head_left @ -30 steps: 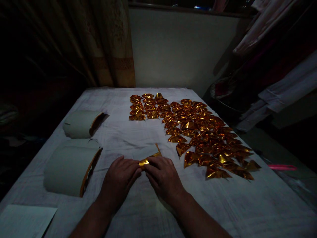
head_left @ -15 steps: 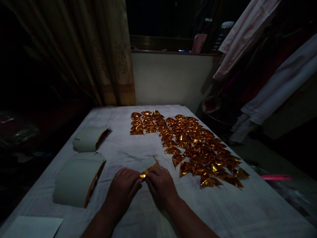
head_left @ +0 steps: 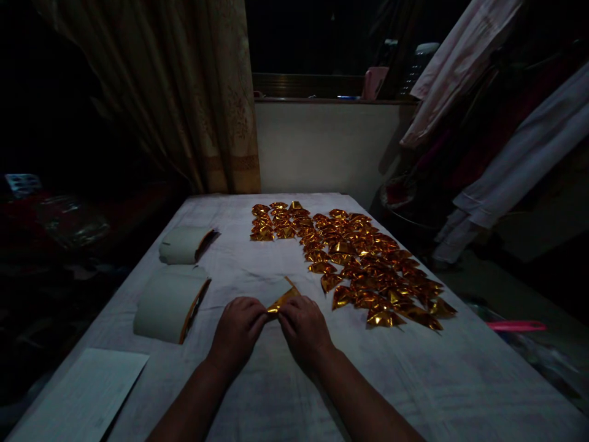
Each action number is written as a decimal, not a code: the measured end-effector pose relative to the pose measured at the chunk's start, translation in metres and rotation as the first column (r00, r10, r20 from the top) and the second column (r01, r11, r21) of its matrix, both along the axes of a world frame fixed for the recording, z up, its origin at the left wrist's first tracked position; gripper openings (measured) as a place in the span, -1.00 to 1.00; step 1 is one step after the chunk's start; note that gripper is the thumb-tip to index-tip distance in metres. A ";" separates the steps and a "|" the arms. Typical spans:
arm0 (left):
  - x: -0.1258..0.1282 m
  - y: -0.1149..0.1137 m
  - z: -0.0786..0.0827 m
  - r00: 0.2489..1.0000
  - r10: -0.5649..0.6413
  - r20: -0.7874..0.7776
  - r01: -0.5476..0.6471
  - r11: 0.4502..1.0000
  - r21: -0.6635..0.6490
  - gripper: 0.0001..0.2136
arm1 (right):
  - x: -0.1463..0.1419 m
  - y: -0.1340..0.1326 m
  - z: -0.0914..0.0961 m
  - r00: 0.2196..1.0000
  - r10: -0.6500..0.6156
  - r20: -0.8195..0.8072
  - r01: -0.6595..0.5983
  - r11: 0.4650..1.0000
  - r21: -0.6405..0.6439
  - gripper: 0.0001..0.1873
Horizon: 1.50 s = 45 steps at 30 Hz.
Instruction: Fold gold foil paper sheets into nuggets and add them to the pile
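A piece of shiny gold foil paper [head_left: 281, 301], partly folded, is held low over the white tablecloth. My left hand [head_left: 240, 326] pinches its left end between thumb and fingers. On the other side my right hand [head_left: 304, 325] grips its near right part, and the fingers hide some of the sheet. A pointed flap of the paper stands up beyond the right fingers. To the right and beyond lie rows of folded gold foil pieces [head_left: 343, 247], pointed at their ends.
Two curved pale stacks of sheets, a far one [head_left: 183, 244] and a nearer one [head_left: 169, 307], lie on the left. A flat white sheet [head_left: 87, 393] is at the near left. Clothes [head_left: 519, 135] hang at right; a curtain [head_left: 221, 92] hangs behind.
The view has shifted left and down, showing more of the white sheet. Both hands still hold the gold foil paper, and more of its flap shows above the right fingers.
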<state>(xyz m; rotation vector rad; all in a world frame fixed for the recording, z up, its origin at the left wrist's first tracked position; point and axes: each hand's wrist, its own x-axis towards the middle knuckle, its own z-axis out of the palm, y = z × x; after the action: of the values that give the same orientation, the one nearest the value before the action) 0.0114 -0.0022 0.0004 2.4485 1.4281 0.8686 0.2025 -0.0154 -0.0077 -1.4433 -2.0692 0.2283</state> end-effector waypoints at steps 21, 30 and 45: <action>0.003 -0.005 -0.001 0.996 0.088 0.023 -0.085 0.990 -0.110 -0.92 | 0.001 0.001 0.005 1.000 -0.005 -0.020 0.004 0.997 -0.080 -0.93; 0.002 -0.005 -0.001 0.995 0.095 0.008 -0.093 0.988 -0.124 -0.90 | -0.002 0.000 0.005 0.999 -0.041 0.000 0.041 0.993 -0.109 -0.88; 0.005 -0.006 0.001 0.995 0.093 -0.021 -0.095 0.986 -0.138 -0.89 | -0.006 -0.002 0.009 0.996 -0.084 0.006 0.084 0.988 -0.128 -0.88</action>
<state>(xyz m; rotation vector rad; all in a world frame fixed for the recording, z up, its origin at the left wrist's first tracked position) 0.0161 -0.0085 0.0009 2.3071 1.5639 0.7443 0.1967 -0.0169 0.0015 -1.6032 -2.0210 0.3315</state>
